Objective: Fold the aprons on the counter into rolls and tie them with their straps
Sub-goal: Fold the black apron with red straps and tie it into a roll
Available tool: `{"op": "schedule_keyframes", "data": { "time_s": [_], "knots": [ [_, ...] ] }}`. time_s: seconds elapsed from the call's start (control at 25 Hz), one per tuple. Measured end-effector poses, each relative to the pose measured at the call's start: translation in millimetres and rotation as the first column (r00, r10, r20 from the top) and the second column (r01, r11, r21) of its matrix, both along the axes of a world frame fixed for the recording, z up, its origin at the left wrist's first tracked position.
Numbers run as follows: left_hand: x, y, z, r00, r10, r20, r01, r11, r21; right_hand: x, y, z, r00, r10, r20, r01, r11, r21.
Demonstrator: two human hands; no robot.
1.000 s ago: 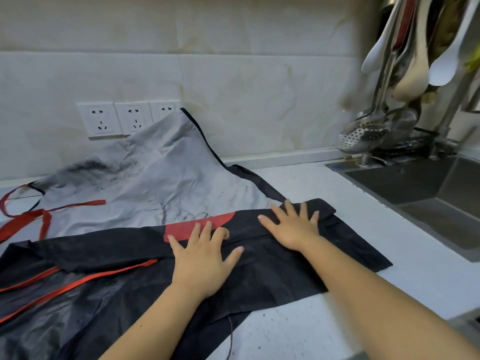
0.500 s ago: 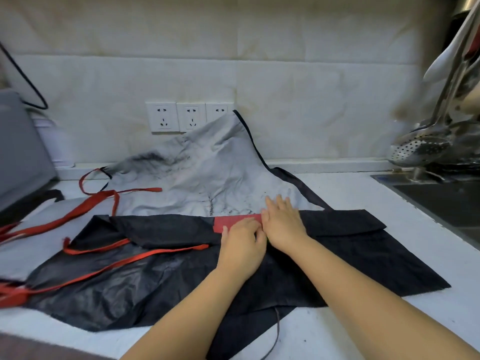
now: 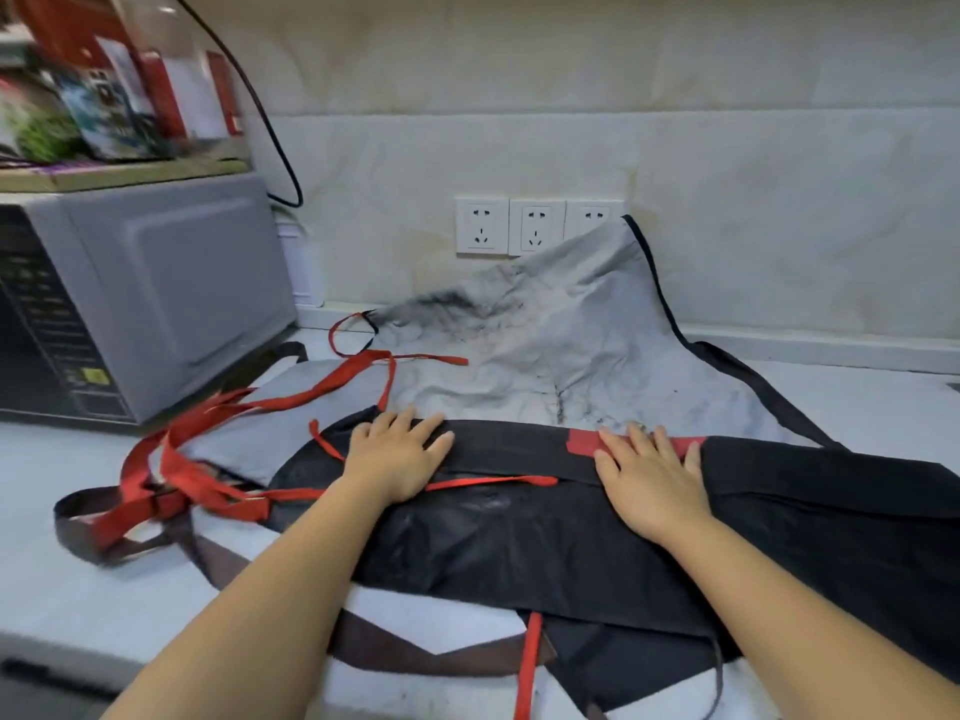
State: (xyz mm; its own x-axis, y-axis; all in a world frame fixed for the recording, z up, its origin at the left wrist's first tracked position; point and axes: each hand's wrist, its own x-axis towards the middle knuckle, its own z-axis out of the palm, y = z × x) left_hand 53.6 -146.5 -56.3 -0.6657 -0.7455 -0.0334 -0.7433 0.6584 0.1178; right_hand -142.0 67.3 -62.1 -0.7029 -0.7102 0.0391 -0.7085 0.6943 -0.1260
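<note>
A black apron (image 3: 545, 543) lies spread across the white counter (image 3: 104, 589), its far edge folded over into a flat band with a red patch. My left hand (image 3: 397, 454) presses flat on the left part of that fold, fingers spread. My right hand (image 3: 649, 472) presses flat on the fold at the red patch (image 3: 584, 441). Red straps (image 3: 192, 459) trail in a tangle to the left. Behind it a grey apron (image 3: 545, 350), inside up, leans against the wall.
A grey microwave (image 3: 140, 298) stands at the left with boxes and packets on top. Three wall sockets (image 3: 535, 226) sit behind the grey apron. A black cable (image 3: 270, 132) hangs down the wall. Brown straps (image 3: 415, 652) lie near the counter's front edge.
My hands, side by side at the red patch before, have spread apart along the fold: the left slid far left. The view swung left, bringing the microwave in and losing the sink.
</note>
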Motion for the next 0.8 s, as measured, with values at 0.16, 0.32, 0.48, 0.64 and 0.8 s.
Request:
{"op": "schedule_keyframes", "data": {
  "time_s": [0.16,0.32,0.48,0.64,0.8],
  "knots": [
    [3,5,-2,0.99,0.132,-0.042,-0.132,0.991,0.01,1,0,-1,1.0,0.001,0.019,-0.002,1.0,0.011],
    [19,-5,9,0.966,0.235,-0.108,-0.241,0.969,-0.045,2,6,-1,0.999,0.005,0.034,-0.005,1.0,0.019],
    [30,-27,31,0.926,0.302,-0.227,-0.326,0.942,-0.079,3,6,1,1.0,-0.005,0.018,0.005,1.0,0.002],
    [31,-30,33,0.848,0.387,-0.362,-0.39,0.918,0.069,4,5,0,1.0,-0.004,0.002,0.004,1.0,-0.004],
    [31,-32,29,0.854,0.343,-0.39,-0.374,0.927,-0.004,6,3,0,1.0,-0.004,-0.001,0.004,1.0,-0.009]
  ]
}}
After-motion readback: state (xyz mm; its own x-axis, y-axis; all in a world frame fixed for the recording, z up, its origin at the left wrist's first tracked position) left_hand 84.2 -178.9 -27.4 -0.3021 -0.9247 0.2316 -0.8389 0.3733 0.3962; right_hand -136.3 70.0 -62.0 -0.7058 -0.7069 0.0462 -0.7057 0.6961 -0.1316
